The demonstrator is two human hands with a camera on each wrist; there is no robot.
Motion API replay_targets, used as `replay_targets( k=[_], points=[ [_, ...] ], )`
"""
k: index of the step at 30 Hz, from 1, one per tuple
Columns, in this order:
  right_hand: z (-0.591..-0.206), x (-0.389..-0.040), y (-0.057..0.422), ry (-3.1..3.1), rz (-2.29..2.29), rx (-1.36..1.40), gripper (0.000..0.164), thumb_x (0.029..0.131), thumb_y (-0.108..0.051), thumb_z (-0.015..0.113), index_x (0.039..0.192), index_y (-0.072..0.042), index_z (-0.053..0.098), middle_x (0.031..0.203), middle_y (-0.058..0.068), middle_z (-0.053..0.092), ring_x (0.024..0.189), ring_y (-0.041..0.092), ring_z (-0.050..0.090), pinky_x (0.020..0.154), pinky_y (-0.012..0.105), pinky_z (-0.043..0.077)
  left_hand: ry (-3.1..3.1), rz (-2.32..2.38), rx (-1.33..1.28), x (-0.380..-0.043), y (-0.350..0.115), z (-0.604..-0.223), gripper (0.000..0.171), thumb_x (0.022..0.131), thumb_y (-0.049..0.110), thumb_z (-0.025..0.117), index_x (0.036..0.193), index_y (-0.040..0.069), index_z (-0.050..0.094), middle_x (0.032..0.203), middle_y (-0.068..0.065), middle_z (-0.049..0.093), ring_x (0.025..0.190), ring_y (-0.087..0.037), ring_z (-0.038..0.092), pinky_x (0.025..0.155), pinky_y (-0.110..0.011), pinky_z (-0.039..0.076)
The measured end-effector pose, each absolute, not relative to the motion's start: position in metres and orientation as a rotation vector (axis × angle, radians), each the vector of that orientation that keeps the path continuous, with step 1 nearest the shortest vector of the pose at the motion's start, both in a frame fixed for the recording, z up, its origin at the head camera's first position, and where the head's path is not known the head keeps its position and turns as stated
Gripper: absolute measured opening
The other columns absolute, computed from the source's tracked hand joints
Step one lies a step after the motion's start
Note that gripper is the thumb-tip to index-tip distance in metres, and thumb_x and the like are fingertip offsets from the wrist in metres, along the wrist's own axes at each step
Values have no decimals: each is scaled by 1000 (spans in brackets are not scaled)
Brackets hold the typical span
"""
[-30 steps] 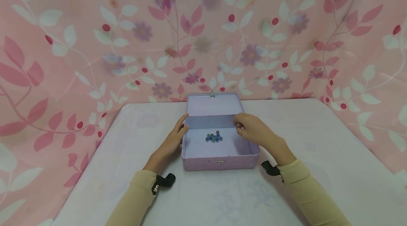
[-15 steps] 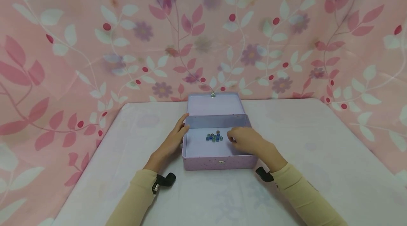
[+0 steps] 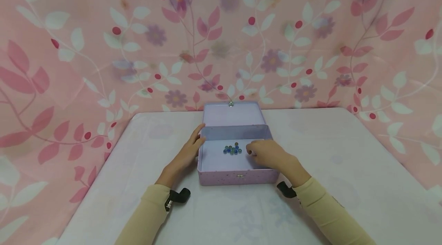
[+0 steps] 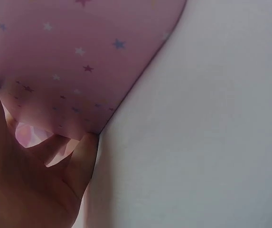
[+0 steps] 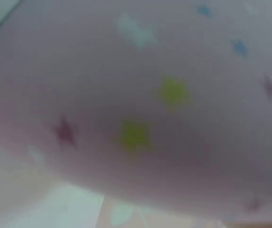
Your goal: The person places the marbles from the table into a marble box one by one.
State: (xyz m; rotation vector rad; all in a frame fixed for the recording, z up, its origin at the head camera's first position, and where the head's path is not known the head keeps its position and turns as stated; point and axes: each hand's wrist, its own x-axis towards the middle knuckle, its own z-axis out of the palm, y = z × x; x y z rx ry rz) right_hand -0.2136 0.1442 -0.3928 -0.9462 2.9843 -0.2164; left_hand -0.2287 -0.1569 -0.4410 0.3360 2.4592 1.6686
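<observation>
A lilac tin box (image 3: 238, 178) with a star print stands on the table, its hinged lid (image 3: 233, 114) raised at the back. Inside, to the left of its middle, several blue and greenish glass marbles (image 3: 232, 149) lie in a cluster. My left hand (image 3: 188, 149) grips the box's left wall; in the left wrist view its fingers (image 4: 83, 154) touch the star-printed side. My right hand (image 3: 271, 153) reaches over the right wall into the box, fingers curled, just right of the marbles and apart from them. What lies between those fingertips is hidden.
A white cloth (image 3: 310, 134) covers the table. Behind it hangs a pink floral curtain (image 3: 221, 45). The right wrist view is filled by the blurred star-printed outer side of the box (image 5: 173, 156). Small clasps sit on the lid and the front wall.
My right hand has come down from above the box's back right corner to the inside, near the marbles. Over the last half second it hardly moves. The left hand and marbles stay put.
</observation>
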Motion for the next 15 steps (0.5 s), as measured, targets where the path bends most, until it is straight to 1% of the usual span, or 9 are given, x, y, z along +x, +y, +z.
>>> replay_targets(
  k=[3, 5, 7, 9, 11, 13, 15],
  points=[
    [-390, -217, 149, 2973, -348, -932, 16, 92, -11, 65, 106, -11, 73, 95, -1, 72, 79, 11, 59, 72, 31, 53, 2475, 1622, 311, -228, -158, -439, 56, 105, 51, 38, 154, 52, 13, 165, -5, 22, 150, -34, 29, 111, -63, 37],
    [-386, -219, 154, 2997, -414, -944, 18, 92, -11, 65, 108, -10, 72, 95, 0, 70, 80, 11, 60, 71, 30, 53, 2493, 1583, 296, -227, -159, -437, 55, 104, 53, 39, 153, 54, 14, 164, -6, 25, 148, -35, 33, 112, -62, 37],
    [-382, -221, 158, 3039, -451, -973, 19, 92, -10, 66, 110, -9, 71, 98, 3, 70, 84, 14, 63, 74, 32, 55, 2514, 1548, 289, -226, -161, -434, 55, 103, 54, 40, 152, 56, 15, 162, -7, 27, 145, -34, 37, 112, -61, 38],
    [-377, -222, 163, 3076, -492, -984, 21, 91, -9, 68, 112, -9, 71, 105, 5, 70, 92, 17, 66, 80, 36, 57, 2543, 1519, 285, -224, -162, -431, 56, 103, 55, 40, 152, 55, 15, 162, -8, 29, 144, -34, 40, 112, -60, 38],
    [-373, -224, 167, 3097, -548, -995, 25, 90, -9, 70, 115, -9, 70, 113, 8, 69, 101, 22, 67, 87, 41, 57, 2577, 1497, 287, -223, -164, -428, 56, 103, 54, 41, 153, 53, 16, 161, -9, 31, 145, -33, 39, 114, -60, 35],
    [-370, -225, 171, 3109, -591, -984, 30, 90, -11, 70, 120, -9, 68, 121, 9, 67, 111, 26, 65, 94, 45, 55, 2620, 1465, 289, -222, -166, -426, 56, 102, 55, 42, 152, 54, 17, 161, -10, 32, 147, -32, 37, 116, -61, 32],
    [-368, -227, 174, 3115, -620, -963, 34, 92, -14, 70, 125, -9, 66, 128, 10, 64, 121, 29, 61, 101, 48, 51, 2654, 1437, 302, -221, -168, -424, 57, 102, 55, 42, 154, 51, 18, 162, -10, 32, 149, -33, 33, 118, -62, 27]
  ],
)
